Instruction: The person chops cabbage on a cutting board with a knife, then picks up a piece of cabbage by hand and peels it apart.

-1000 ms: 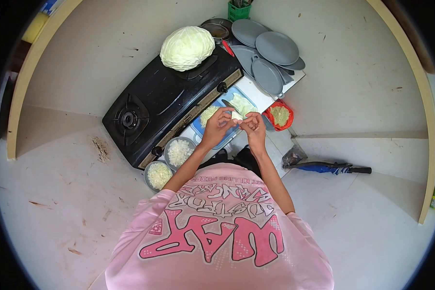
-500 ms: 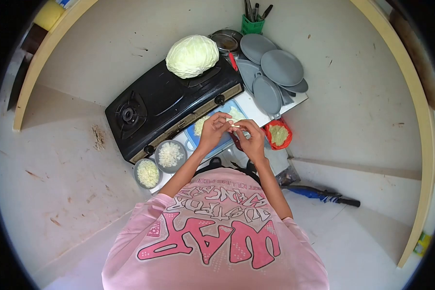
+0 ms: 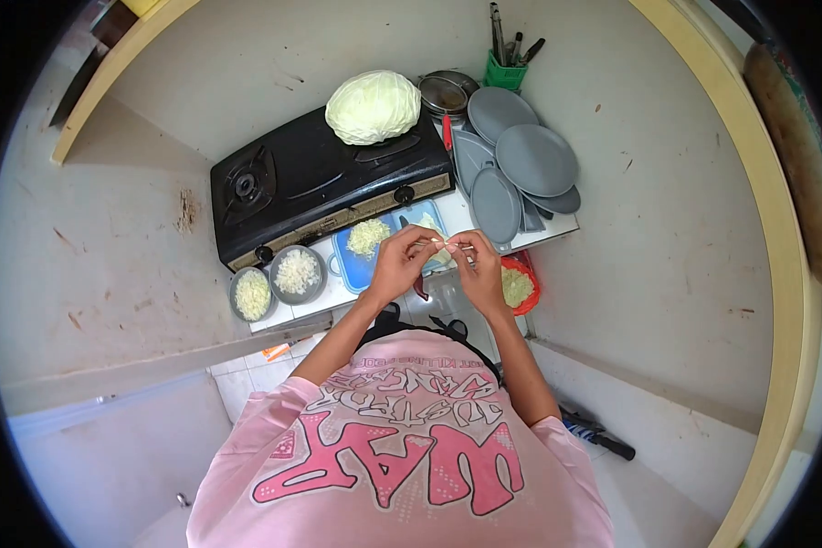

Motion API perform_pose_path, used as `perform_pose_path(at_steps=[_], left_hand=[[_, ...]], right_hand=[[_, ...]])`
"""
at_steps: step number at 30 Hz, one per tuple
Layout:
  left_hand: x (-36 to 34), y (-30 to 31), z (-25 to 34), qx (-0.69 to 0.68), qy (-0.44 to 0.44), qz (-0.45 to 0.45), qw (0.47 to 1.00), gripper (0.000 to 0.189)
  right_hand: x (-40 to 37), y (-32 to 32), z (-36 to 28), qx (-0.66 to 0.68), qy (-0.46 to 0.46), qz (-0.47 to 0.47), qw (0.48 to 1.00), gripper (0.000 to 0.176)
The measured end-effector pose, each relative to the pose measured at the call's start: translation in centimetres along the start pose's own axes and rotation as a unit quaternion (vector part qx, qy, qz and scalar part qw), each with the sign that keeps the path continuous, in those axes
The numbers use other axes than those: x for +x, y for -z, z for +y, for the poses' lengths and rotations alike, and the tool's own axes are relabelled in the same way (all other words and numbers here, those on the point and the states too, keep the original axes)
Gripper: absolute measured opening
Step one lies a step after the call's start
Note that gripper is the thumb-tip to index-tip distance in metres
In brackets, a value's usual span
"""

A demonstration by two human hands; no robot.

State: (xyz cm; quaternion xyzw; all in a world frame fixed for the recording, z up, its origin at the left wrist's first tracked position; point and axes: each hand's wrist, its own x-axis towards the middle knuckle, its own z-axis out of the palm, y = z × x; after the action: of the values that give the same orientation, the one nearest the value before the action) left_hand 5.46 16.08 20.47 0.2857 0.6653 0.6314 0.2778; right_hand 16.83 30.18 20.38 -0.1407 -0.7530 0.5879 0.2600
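Note:
My left hand (image 3: 402, 260) and my right hand (image 3: 477, 265) meet fingertip to fingertip over the near side of a blue cutting board (image 3: 361, 271). Pinched between them is a small pale piece of cabbage (image 3: 444, 243), mostly covered by the fingers. A heap of shredded cabbage (image 3: 368, 237) lies on the board, left of my hands. Behind my fingers, more cabbage leaf (image 3: 426, 222) rests on the board's right part. A dark reddish handle (image 3: 420, 289) shows below and between my hands; what it belongs to is partly hidden.
A whole cabbage (image 3: 373, 108) sits on the black gas stove (image 3: 306, 187). Two grey bowls (image 3: 320, 285) of chopped pale vegetable stand at left. Grey plates (image 3: 537, 160), a red-handled utensil (image 3: 447, 132) and a green utensil holder (image 3: 505, 71) are at right. A red-lined container (image 3: 531, 300) holds pale green shreds.
The camera view has shifted and turned slightly. My hands stay together at the cabbage piece, which shows less between the fingers. More of the shredded heap is visible beside my left hand.

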Motion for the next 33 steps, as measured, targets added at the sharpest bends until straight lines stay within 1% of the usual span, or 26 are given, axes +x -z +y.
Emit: perform_pose_path(at_steps=[2, 3, 5, 8, 11, 16, 17, 20, 23, 26, 29, 32, 33], left_hand=[[-0.4, -0.7, 0.8, 0.038, 0.010, 0.021, 0.999, 0.014], [-0.7, -1.3, 1.1, 0.048, -0.011, 0.035, 0.998, 0.013], [-1.1, -2.3, 1.5, 0.068, -0.052, 0.065, 0.994, 0.012], [-2.0, -3.1, 1.7, 0.103, -0.048, 0.110, 0.987, 0.012], [-3.0, -3.8, 2.1, 0.090, -0.016, 0.146, 0.985, 0.013], [-4.4, -3.2, 0.9, 0.053, 0.008, 0.166, 0.985, 0.015], [-4.6, -2.9, 0.9, 0.049, 0.012, 0.166, 0.985, 0.015], [-4.9, -1.4, 2.8, 0.121, 0.010, 0.161, 0.979, 0.016], [-4.7, 0.9, 2.0, 0.140, -0.046, 0.133, 0.980, 0.016], [-4.5, 3.0, 3.5, 0.119, -0.078, 0.124, 0.982, 0.017], [-4.3, 6.0, 3.9, 0.078, -0.126, 0.075, 0.986, 0.015], [-4.6, 8.9, 4.0, 0.051, -0.105, 0.037, 0.993, 0.014], [-4.7, 9.6, 4.0, 0.043, -0.105, 0.042, 0.993, 0.018]], right_hand=[[0.1, 0.8, 0.2, -0.032, 0.036, -0.012, 0.999, 0.012], [0.2, 1.2, 0.1, -0.047, 0.055, -0.018, 0.997, 0.013], [0.3, 1.7, -0.3, -0.048, 0.051, -0.036, 0.997, 0.013], [0.2, 2.4, -0.5, -0.042, 0.049, -0.067, 0.996, 0.013], [0.3, 2.5, -0.5, -0.039, 0.069, -0.093, 0.993, 0.014], [0.4, 1.9, -1.2, -0.040, 0.073, -0.150, 0.985, 0.016], [0.6, 1.8, -1.2, -0.044, 0.074, -0.162, 0.983, 0.016], [0.7, 0.7, -1.6, -0.049, 0.079, -0.167, 0.982, 0.014], [1.0, -0.9, -2.1, -0.046, 0.085, -0.145, 0.985, 0.013], [1.2, -2.8, -3.5, -0.046, 0.085, -0.122, 0.988, 0.013], [1.4, -5.2, -4.3, -0.037, 0.071, -0.109, 0.991, 0.012], [1.3, -7.7, -4.8, -0.004, 0.041, -0.100, 0.994, 0.012], [1.3, -8.4, -4.9, 0.010, 0.030, -0.098, 0.995, 0.012]])
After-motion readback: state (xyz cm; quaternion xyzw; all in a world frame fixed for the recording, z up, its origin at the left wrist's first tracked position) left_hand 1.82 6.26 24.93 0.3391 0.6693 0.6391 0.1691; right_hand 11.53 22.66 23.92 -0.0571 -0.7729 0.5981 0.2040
